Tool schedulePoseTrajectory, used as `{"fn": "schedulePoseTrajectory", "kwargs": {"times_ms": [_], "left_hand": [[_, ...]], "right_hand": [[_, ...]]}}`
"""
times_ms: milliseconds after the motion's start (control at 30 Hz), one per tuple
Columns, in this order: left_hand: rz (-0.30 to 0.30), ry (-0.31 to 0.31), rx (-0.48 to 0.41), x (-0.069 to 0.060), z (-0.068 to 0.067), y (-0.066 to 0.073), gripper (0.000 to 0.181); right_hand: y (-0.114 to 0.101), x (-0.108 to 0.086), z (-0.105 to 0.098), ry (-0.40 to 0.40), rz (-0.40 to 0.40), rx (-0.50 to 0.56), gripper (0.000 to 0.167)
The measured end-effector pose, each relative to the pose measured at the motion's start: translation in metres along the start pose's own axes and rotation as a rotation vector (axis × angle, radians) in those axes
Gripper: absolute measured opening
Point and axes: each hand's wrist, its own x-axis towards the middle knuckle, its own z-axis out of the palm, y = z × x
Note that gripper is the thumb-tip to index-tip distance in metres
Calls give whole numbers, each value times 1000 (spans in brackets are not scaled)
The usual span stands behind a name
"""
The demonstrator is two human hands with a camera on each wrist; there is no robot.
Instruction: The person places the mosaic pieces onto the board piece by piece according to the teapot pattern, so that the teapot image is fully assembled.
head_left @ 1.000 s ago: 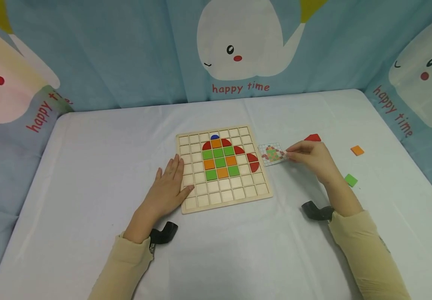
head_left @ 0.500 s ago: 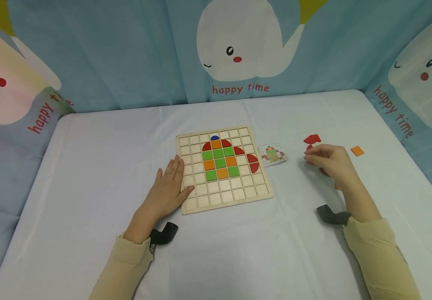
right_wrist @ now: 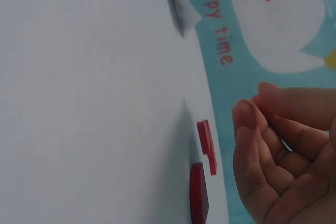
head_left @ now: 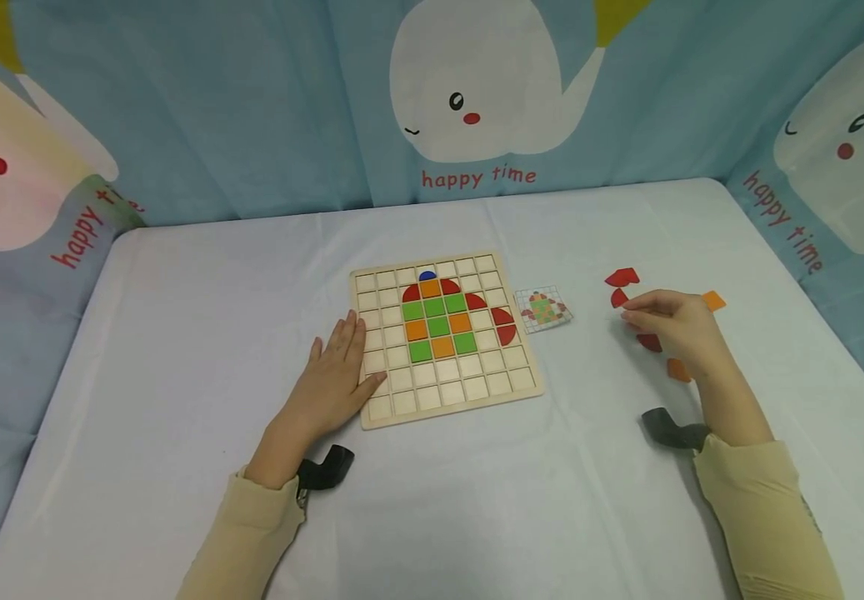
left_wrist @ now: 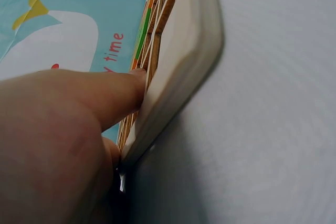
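My left hand (head_left: 330, 379) rests along the left edge of a wooden grid board (head_left: 454, 393); its thumb lies on the board's face. In the left wrist view, the thumb (left_wrist: 121, 93) touches the grid near the pale rim. Green and orange squares, red rounded pieces and a blue half-round piece (head_left: 427, 276) fill part of the grid. My right hand (head_left: 675, 325) hovers over loose pieces on the right, fingers loosely curled. Nothing shows between its fingertips in the right wrist view. Near them lie a red quarter-round piece (head_left: 619, 297) and a dark red piece (head_left: 649, 342).
A small pattern card (head_left: 543, 309) lies against the board's right side. Further right are other red pieces (head_left: 623, 276), an orange square (head_left: 714, 300) and an orange piece (head_left: 677, 371). A blue whale-print curtain (head_left: 267, 108) borders the white table (head_left: 476, 500).
My right hand has left the pattern card's right edge and moved right, over the loose pieces. The card now lies untouched. My left hand has stayed on the board.
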Motion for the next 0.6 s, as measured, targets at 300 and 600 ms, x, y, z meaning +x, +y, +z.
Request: {"fn": "schedulePoseTrajectory", "kwargs": {"times_ms": [300, 600], "left_hand": [[-7, -3, -4, -1, -2, -1, 79], [-15, -8, 2, -2, -3, -3, 79]], "right_hand": [[10, 4, -17, 53, 22, 9, 44], [46, 17, -45, 83, 119, 11, 45]]}}
